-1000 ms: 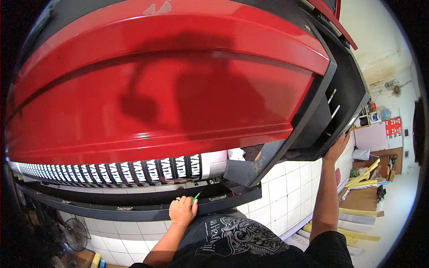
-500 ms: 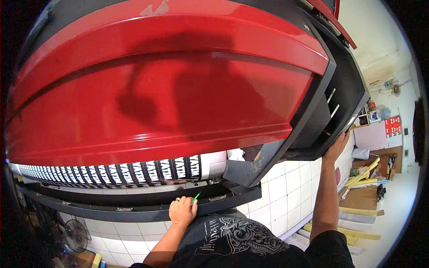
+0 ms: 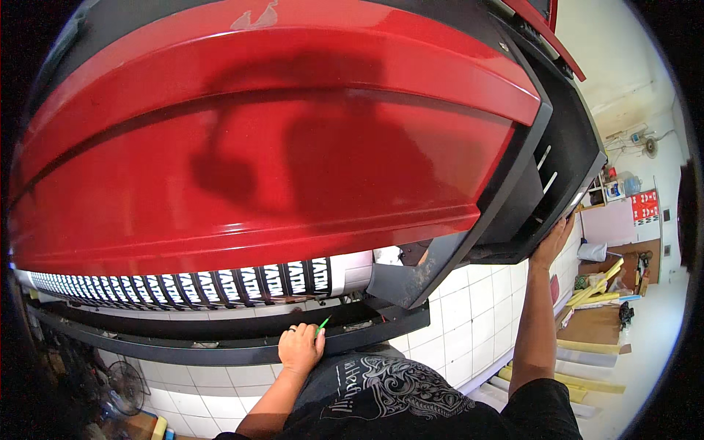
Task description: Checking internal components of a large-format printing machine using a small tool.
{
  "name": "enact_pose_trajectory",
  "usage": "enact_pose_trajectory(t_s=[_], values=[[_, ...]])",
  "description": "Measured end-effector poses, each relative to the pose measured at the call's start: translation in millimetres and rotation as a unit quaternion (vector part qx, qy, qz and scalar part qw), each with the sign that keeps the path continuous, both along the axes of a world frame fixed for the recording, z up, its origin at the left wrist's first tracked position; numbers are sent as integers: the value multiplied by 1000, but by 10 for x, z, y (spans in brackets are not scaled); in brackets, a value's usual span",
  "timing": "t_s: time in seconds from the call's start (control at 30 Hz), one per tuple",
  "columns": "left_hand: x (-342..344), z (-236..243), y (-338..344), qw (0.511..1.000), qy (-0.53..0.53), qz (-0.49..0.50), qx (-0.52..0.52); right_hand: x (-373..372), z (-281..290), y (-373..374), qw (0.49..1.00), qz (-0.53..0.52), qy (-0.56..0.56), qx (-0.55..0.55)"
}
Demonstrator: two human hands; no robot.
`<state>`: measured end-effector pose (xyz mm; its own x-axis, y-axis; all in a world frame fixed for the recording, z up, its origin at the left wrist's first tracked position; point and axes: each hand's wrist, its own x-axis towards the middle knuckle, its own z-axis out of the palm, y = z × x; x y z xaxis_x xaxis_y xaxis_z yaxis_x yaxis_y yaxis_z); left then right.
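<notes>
Green plastic shows at the tip of the left hand point(image 3: 301, 347): 1 thin green stick-like tool point(image 3: 323, 323), pinched between curled fingers that are closed around it, its point aimed up toward the printed strip. A dark ring sits on 1 finger of that hand. The hand rests against the black lower rail point(image 3: 183, 345) of the machine, just under the sheet.

That printed sheet point(image 3: 220, 282) is 1 white band with a row of repeated black blocks running leftward along the machine's mouth; the blocks are too many and too curved at the far left to count.

The right hand point(image 3: 554, 238) is raised well apart from the left, its arm stretched upward, palm and fingers pressed flat against the underside of the black end housing point(image 3: 543, 176); the fingers are extended rather than gripping, and it holds nothing.

Above both hands arches 1 large glossy red cover point(image 3: 279, 147), carrying the shadow of a head and an arm.

Behind the machine is a white tiled wall point(image 3: 477, 308). At lower left stands 1 floor fan point(image 3: 125, 381). At right, several yellow strips point(image 3: 598, 275) lean near a brown board point(image 3: 590, 323), and 1 red poster point(image 3: 645, 207) hangs on the wall.
</notes>
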<state>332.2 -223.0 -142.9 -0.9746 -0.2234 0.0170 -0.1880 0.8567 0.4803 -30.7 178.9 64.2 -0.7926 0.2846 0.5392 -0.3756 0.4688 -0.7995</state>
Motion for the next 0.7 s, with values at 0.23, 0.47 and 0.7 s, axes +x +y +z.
enact_pose_trajectory(t_s=[0.23,0.47,0.7], values=[[-8,-1,-1,1000,3,-3,0,-7,2,-2,1000,-12,1,-2],[-21,26,-7,1000,1,-2,6,-2,-13,22,1000,-12,9,15],[-21,16,0,1000,-5,-4,1,-28,-30,127,1000,9,7,-7]])
